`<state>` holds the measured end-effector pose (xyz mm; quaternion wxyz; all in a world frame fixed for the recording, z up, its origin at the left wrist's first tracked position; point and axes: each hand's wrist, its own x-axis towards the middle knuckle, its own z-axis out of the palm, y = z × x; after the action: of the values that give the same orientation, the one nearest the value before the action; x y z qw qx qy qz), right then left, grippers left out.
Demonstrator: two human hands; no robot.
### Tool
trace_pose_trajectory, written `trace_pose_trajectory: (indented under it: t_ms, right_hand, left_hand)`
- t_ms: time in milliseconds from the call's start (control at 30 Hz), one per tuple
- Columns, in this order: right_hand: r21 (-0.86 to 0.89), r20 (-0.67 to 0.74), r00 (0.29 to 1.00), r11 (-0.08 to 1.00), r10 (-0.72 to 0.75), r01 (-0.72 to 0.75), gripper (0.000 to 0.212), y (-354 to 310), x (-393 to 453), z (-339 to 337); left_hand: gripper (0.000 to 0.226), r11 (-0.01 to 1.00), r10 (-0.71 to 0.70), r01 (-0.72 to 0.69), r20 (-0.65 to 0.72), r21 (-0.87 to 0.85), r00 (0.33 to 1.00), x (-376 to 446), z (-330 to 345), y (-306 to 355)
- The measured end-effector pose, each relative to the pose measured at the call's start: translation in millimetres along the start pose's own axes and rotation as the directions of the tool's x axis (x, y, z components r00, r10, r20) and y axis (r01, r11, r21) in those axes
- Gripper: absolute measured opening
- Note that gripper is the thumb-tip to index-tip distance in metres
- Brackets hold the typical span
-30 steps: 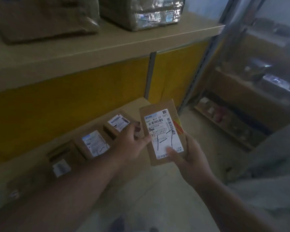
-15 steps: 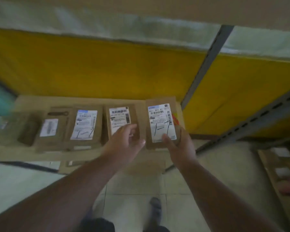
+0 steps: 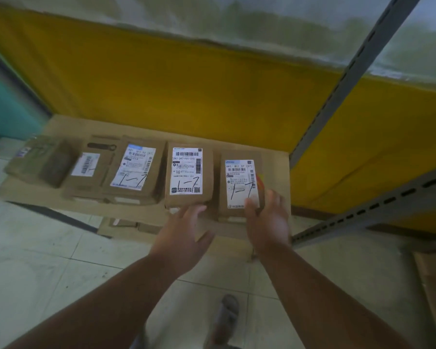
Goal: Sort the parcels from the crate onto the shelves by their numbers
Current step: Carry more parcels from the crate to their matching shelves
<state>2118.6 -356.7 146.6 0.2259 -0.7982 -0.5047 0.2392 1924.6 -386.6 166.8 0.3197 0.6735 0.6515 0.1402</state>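
Closest to me, past the pale tiled floor (image 3: 48, 268), are my two bare arms reaching out. My left hand (image 3: 184, 235) has loose, mostly straight fingers, and their tips touch the near edge of a small brown cardboard parcel with a white label marked "1-7" (image 3: 188, 175). It holds nothing. My right hand (image 3: 268, 222) is spread too, with its thumb lying on the near end of the brown cardboard parcel with a white label and a red and yellow sticker (image 3: 239, 183), also marked "1-7". I cannot tell if the far fingers are wrapped round its side.

Both parcels lie flat on the low brown cardboard-covered shelf (image 3: 275, 157), close side by side. More brown parcels (image 3: 134, 170) sit to the left in the same row. Behind them is a yellow back wall (image 3: 186, 96) and a grey metal shelf post (image 3: 350, 74).

I think I am just putting this parcel in its place. Next I should let go, pull both hands back, and fetch another parcel from the crate, which I cannot see here.
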Motion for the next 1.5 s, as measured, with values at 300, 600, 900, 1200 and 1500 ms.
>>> trace_pose_trajectory:
  t_ms: [300, 600, 900, 1200, 1500]
  right_hand:
    - [-0.111, -0.001, 0.836, 0.831, -0.549, 0.545, 0.056, -123.6, -122.1, -7.6]
    - [0.016, 0.184, 0.478, 0.489, -0.859, 0.872, 0.054, -332.9, -292.7, 133.5]
    - [0.126, 0.373, 0.149, 0.209, -0.916, 0.970, 0.056, -529.9, -394.7, 260.6]
    - [0.249, 0.387, -0.049, 0.053, -0.921, 0.967, 0.058, -758.4, -441.1, 412.2]
    - [0.288, 0.402, -0.111, 0.010, -0.909, 0.958, 0.054, -947.9, -515.8, 573.7]
  left_hand:
    - [0.055, 0.998, -0.003, 0.008, -0.064, 0.066, 0.998, -80.9, -75.7, -82.5]
    - [0.055, 0.949, -0.164, 0.241, -0.334, 0.204, 0.928, -230.6, -245.8, -296.3]
    - [0.061, 0.816, -0.462, 0.574, -0.517, 0.070, 0.720, -325.1, -370.2, -448.1]
    - [0.057, 0.669, -0.604, 0.741, -0.623, -0.057, 0.497, -327.3, -518.8, -615.1]
    - [0.061, 0.589, -0.697, 0.785, -0.612, -0.190, 0.375, -331.9, -641.2, -795.7]
